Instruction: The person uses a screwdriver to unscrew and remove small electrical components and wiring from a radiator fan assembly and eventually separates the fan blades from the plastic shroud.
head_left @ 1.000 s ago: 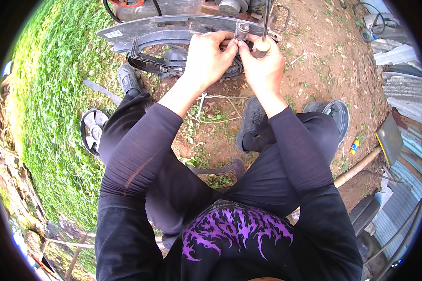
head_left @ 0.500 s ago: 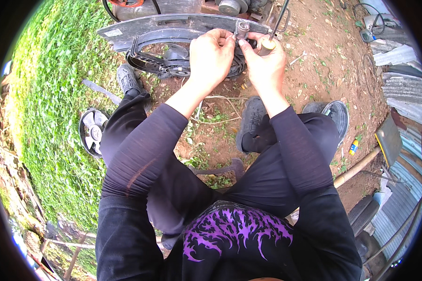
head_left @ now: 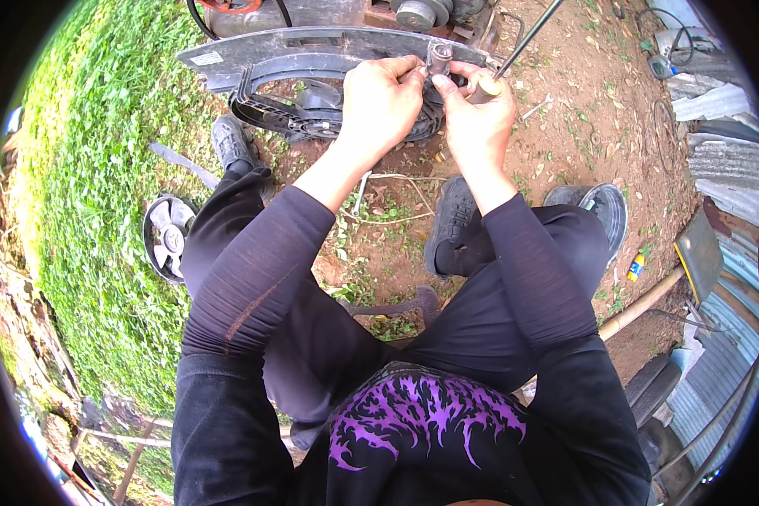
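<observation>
A dark plastic fan shroud (head_left: 320,46) with a fan (head_left: 316,97) in it stands in front of me, a metal cylindrical fitting (head_left: 440,56) at its right side. My left hand (head_left: 382,105) is closed, fingertips pinching at the fitting's lower left; what is between them is hidden. My right hand (head_left: 479,118) grips the pale handle (head_left: 486,88) of a long screwdriver, its shaft (head_left: 527,38) pointing up and right, while its thumb reaches to the fitting.
A loose fan (head_left: 169,236) lies left, wrenches (head_left: 358,194) and another (head_left: 535,105) on the dirt, a metal head (head_left: 426,304) below. A bucket (head_left: 611,219), yellow bottle (head_left: 637,266), bamboo pole (head_left: 641,304) and corrugated sheets (head_left: 725,160) are right; machinery (head_left: 417,13) stands behind the shroud.
The screwdriver has tilted steadily toward the right, with my right hand shifting slightly right. The fitting and the shroud have moved slightly right. My left hand stays pinched beside the fitting.
</observation>
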### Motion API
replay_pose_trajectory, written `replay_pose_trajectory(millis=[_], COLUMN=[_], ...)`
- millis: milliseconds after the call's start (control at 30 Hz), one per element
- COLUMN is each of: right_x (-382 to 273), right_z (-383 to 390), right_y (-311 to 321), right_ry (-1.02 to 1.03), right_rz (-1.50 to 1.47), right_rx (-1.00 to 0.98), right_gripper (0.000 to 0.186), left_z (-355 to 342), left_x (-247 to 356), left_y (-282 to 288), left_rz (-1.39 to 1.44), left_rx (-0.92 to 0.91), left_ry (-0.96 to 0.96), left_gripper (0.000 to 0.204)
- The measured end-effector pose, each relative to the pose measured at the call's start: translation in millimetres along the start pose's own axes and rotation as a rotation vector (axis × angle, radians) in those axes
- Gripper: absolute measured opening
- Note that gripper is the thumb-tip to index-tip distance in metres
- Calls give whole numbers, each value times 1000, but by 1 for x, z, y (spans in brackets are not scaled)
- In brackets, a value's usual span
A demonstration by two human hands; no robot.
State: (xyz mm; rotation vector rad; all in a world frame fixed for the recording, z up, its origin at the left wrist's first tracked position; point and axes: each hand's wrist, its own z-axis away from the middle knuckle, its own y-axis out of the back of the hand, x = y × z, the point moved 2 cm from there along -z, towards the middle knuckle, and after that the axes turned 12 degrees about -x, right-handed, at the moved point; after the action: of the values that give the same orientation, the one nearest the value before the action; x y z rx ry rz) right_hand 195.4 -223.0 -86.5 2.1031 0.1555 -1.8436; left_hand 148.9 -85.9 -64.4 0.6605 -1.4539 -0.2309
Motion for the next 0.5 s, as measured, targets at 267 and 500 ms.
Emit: replay_pose_trajectory(millis=[267, 500], right_x=[6, -14], right_z=[6, 4], right_y=[-2, 1], right_ry=[13, -311], right_rz=[-149, -569], right_rx=[10, 41], right_gripper=[16, 25], left_z=[2, 2], left_x=[2, -2], left_y=[0, 0], left_rz=[51, 7], left_rx=[-2, -1], left_ry=[72, -21], left_gripper=[22, 27])
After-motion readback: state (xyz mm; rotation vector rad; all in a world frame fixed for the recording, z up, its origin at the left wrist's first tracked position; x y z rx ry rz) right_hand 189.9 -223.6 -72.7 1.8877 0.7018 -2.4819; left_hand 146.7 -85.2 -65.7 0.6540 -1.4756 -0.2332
